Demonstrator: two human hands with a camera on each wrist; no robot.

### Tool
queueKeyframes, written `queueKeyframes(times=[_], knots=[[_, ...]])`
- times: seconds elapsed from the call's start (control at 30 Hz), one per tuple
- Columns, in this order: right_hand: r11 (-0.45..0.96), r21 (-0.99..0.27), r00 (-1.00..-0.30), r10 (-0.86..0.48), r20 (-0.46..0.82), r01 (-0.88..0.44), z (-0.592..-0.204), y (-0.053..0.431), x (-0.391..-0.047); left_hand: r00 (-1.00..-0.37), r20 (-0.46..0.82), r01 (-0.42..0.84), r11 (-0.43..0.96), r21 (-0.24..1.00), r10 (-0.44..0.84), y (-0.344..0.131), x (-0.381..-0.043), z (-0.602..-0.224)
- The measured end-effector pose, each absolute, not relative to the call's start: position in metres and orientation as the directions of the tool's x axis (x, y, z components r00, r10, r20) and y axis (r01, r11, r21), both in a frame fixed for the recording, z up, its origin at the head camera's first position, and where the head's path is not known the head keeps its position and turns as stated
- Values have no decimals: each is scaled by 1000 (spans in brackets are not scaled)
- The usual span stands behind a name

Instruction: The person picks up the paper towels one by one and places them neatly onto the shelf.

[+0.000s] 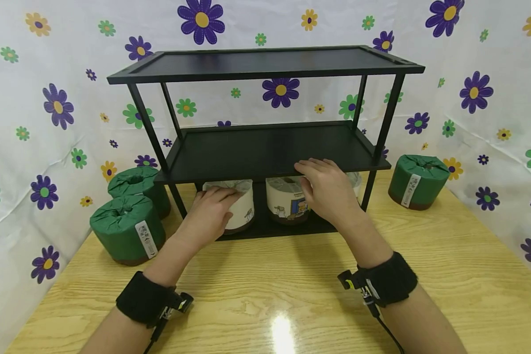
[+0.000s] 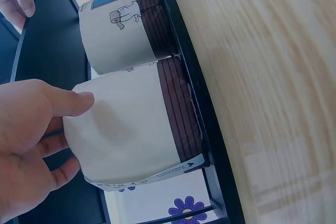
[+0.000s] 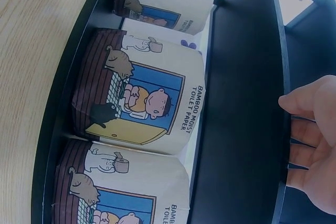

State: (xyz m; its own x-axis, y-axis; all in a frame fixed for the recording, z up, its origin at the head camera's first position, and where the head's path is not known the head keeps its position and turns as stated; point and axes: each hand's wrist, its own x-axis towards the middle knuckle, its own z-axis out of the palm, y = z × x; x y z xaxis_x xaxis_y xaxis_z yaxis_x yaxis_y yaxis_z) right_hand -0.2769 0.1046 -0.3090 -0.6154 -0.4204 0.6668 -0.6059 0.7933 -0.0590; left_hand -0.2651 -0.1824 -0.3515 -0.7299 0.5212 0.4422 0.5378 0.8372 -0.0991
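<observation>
A black shelf rack [image 1: 265, 64] holds cream-wrapped toilet paper rolls with brown lower bands on its bottom level. My left hand [image 1: 210, 211] grips the top of the leftmost roll [image 2: 126, 129], thumb on its printed side and fingers over its upper end. Beside it stands the middle roll [image 1: 287, 199], with a cartoon and "bamboo moist toilet paper" lettering in the right wrist view. A third roll [image 3: 121, 187] is largely hidden behind my right hand [image 1: 329, 191] in the head view. That hand holds the front edge of the middle shelf [image 1: 270, 147], fingers on top and thumb at the rim.
Two green-wrapped rolls [image 1: 128, 228] stand on the wooden table [image 1: 248, 290] left of the rack, one behind the other. Another green-wrapped roll [image 1: 418, 182] is to the right. A flower-patterned cloth [image 1: 243, 29] hangs behind. The rack's posts [image 1: 148, 128] rise at its corners.
</observation>
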Motion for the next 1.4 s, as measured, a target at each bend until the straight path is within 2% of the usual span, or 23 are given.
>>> queueKeyframes(times=[0.43,0.77,0.97,1.23,1.4], knots=[[792,-63,-615,-419,668,-607,-309,104,-277,-679,475,628,778,-17,559,-188,-270,-345],[794,-62,-617,-417,668,-604,-309,104,-276,-712,461,629,773,83,529,-193,-271,-341],[796,-63,-619,-416,666,-602,-310,105,-275,-721,470,586,810,22,509,-187,-266,-343],[794,-58,-610,-417,674,-606,-309,105,-276,-663,539,583,810,-64,520,-180,-267,-353],[794,-58,-610,-416,674,-606,-309,105,-276,-645,583,576,816,-54,494,-181,-270,-358]])
